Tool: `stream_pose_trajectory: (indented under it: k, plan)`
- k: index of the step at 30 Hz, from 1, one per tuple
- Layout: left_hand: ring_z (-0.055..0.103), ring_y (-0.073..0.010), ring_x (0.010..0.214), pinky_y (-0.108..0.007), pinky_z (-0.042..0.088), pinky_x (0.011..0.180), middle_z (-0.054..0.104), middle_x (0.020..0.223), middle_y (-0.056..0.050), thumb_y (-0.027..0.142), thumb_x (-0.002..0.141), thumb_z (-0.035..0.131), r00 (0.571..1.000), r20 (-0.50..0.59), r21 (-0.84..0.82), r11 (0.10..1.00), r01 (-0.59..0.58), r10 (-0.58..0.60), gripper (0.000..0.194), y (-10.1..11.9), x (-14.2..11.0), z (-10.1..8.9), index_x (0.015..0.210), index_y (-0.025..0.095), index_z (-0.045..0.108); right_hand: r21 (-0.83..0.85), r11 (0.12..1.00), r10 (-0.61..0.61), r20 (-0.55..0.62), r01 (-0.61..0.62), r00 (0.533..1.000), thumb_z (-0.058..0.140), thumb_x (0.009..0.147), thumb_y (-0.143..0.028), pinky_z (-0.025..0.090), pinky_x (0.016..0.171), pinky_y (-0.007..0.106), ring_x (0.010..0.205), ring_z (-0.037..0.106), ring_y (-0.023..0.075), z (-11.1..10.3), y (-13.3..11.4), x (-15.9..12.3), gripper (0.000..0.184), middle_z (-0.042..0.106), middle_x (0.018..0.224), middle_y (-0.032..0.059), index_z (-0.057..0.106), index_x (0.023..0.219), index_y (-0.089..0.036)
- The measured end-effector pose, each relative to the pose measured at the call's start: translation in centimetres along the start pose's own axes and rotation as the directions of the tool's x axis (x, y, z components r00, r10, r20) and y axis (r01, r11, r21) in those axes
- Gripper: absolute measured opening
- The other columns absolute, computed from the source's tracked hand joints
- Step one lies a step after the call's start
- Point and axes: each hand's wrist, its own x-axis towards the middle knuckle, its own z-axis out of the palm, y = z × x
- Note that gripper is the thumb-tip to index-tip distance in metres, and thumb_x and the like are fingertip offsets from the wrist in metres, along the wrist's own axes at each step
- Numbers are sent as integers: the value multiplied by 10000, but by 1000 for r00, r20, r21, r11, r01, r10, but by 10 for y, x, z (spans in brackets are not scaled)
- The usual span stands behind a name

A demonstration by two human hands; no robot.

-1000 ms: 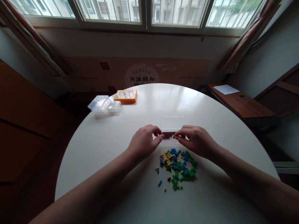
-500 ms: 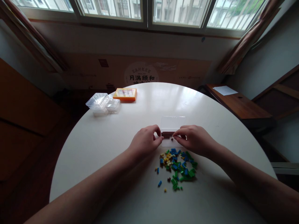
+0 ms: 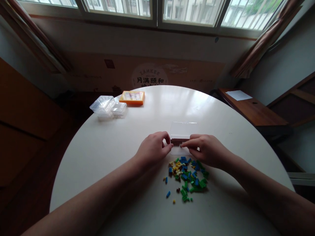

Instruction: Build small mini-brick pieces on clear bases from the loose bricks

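A shallow clear plastic box point(image 3: 177, 151) lies with its lid point(image 3: 183, 128) raised at the far side. Rows of small brown toy bricks point(image 3: 176, 141) line the part of it behind my hands. My left hand point(image 3: 155, 146) is curled at the box's left edge, thumb and index finger closed on it. My right hand point(image 3: 206, 147) reaches in from the right with the index finger stretched out, its tip touching a small loose brown brick point(image 3: 180, 146). Its thumb is lower and apart from that finger. Nearer to me is a pile of blue, green and yellow bricks point(image 3: 189, 175).
The round white table point(image 3: 110, 147) carries stacked clear plastic containers point(image 3: 104, 106) and an orange box point(image 3: 132, 98) at the back left. A few stray bricks point(image 3: 168, 194) lie left of the pile. A wooden side table point(image 3: 256, 108) with paper stands at the right.
My right index finger has straightened and moved slightly left and down onto the loose brown brick, away from the rows. My left hand stays at the box edge. The view shifts slightly.
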Motion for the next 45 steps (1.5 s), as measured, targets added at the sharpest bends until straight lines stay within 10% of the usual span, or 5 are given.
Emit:
stream_pose_trajectory:
  k: [28,38,45]
  plan:
    - [614,-161,699,-263,424,618,684,822,0,287,816,651,1000,13,9,1000,17,-17,85,0,0,0,792,209,626,27,998,53,-3,-53,999,546,868,-183,451,642,242,709,609,114,1,-3,-1,307,703,899,-8,764,1049,-301]
    - [614,-167,700,-272,420,622,697,842,-26,343,871,601,1000,23,129,992,-10,7,160,4,-1,-17,870,202,677,81,991,-81,-262,105,962,550,875,-141,403,571,195,609,531,70,-16,3,-14,270,640,776,1,747,1046,-212]
    - [602,-129,691,-227,398,620,705,814,5,188,826,637,901,314,161,918,-362,301,83,6,-8,-38,806,219,712,105,944,-321,77,312,944,572,844,-128,347,581,213,624,528,73,-21,-9,-21,282,641,761,-24,733,1034,-262]
